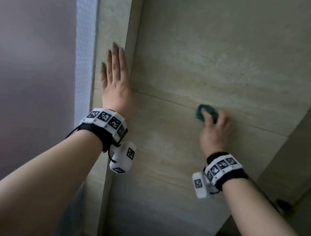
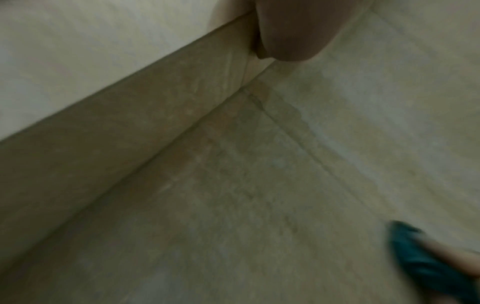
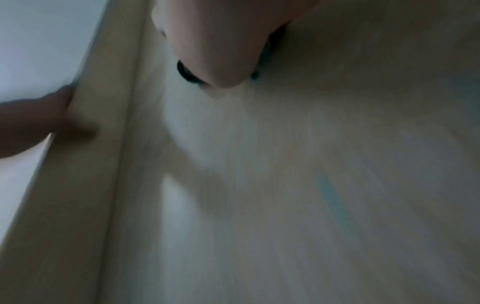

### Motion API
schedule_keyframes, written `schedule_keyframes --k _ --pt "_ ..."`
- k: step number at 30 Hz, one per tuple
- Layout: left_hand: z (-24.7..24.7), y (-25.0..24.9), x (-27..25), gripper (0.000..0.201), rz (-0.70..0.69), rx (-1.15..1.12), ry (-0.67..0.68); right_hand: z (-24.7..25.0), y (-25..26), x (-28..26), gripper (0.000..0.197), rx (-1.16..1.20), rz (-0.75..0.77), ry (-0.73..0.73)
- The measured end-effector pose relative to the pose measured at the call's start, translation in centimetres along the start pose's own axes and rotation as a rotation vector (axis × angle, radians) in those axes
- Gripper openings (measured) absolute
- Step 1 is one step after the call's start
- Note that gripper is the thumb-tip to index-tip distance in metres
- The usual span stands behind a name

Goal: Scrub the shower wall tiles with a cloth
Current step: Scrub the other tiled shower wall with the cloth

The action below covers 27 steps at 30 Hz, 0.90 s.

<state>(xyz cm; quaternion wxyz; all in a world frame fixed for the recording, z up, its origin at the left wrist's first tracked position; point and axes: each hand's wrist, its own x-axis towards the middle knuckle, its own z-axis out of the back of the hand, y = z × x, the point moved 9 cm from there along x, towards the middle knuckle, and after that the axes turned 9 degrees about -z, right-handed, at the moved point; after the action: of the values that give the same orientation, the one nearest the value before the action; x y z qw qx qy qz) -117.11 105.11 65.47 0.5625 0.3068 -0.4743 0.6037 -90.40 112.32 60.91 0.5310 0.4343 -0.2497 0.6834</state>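
Large beige stone-look tiles make up the shower wall (image 1: 211,57). My right hand (image 1: 215,130) grips a bunched dark green cloth (image 1: 200,113) and presses it to the wall just below a horizontal grout line (image 1: 162,98). The cloth (image 2: 426,261) also shows at the lower right of the left wrist view. In the blurred right wrist view only a dark sliver of the cloth (image 3: 185,75) peeks from under the palm. My left hand (image 1: 115,77) lies flat, fingers straight, against the tiled corner edge (image 1: 132,41) on the left.
A pale mauve wall (image 1: 29,52) and a white textured strip (image 1: 84,37) stand to the left of the tiled corner. A second tiled wall (image 1: 296,157) angles in on the right. A dark small fitting (image 1: 283,204) sits low at the right.
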Motion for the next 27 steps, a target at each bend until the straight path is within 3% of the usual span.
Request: schedule_keyframes --k 2,4,6,8,13,15,17,19,22,25,27 --pt "0.4 0.0 1.2 0.09 -0.035 -0.003 -0.018 4.6 -4.9 3.5 0.052 0.141 -0.369 -0.243" --pt "0.7 -0.1 1.6 0.088 -0.054 -0.002 -0.032 7.2 -7.2 6.3 0.057 0.255 -0.656 -0.331" --pt "0.6 -0.3 1.7 0.087 -0.048 0.005 -0.038 8.1 -5.9 8.4 0.057 0.294 -0.745 -0.387" --pt "0.3 -0.4 1.7 0.087 -0.05 0.015 -0.026 7.3 -1.7 10.0 0.057 0.305 -0.627 -0.369" --pt "0.5 -0.4 1.9 0.089 -0.081 0.031 0.018 2.5 9.9 8.6 0.045 0.214 0.058 -0.227" --pt "0.7 -0.5 1.8 0.088 -0.082 0.024 0.021 0.5 10.5 5.8 0.045 0.137 0.259 -0.126" --pt "0.7 -0.5 1.6 0.088 -0.081 0.015 0.023 0.3 7.9 4.7 0.046 0.078 0.296 -0.114" --pt "0.7 -0.4 1.5 0.089 -0.081 0.002 0.026 2.1 3.6 5.6 0.044 0.064 0.134 -0.199" --pt "0.7 -0.5 1.5 0.089 -0.115 -0.024 0.017 6.6 -1.9 8.6 0.045 0.107 -0.26 -0.367" --pt "0.3 -0.3 1.5 0.092 -0.176 -0.012 -0.006 9.9 -4.3 12.7 0.053 0.195 -0.621 -0.402" --pt "0.0 -0.2 1.5 0.098 -0.215 0.008 -0.038 10.8 -3.5 14.9 0.053 0.241 -0.717 -0.379"
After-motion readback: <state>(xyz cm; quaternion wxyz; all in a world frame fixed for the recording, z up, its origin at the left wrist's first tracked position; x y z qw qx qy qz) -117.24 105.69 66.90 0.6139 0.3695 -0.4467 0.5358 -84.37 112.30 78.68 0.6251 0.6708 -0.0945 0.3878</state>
